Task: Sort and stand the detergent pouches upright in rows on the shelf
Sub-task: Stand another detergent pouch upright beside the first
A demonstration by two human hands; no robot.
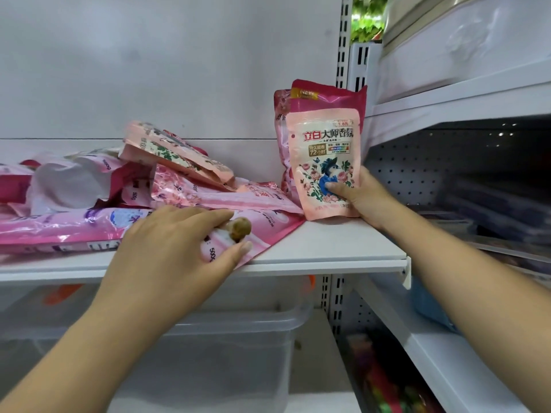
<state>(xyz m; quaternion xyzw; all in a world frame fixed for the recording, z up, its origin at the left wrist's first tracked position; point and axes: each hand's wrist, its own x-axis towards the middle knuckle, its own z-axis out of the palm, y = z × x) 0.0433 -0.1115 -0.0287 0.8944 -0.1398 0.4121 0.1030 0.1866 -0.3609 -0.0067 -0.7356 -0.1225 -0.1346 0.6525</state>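
A light pink detergent pouch (323,156) with a rose print stands upright at the right end of the white shelf (328,248). My right hand (360,198) grips its lower right side, thumb across the front. Behind it stand two darker pink pouches (328,95). A heap of pink pouches (179,186) lies flat and jumbled on the shelf's left half. My left hand (176,248) rests on a flat pink pouch (262,231) at the front edge, fingers loosely curled around a small brown round object (238,229).
A clear plastic bin (238,338) sits on the shelf below. To the right, an adjoining white shelf unit (462,96) holds a large white container above and dark goods lower down. A slotted metal upright (343,40) marks the shelf's right end.
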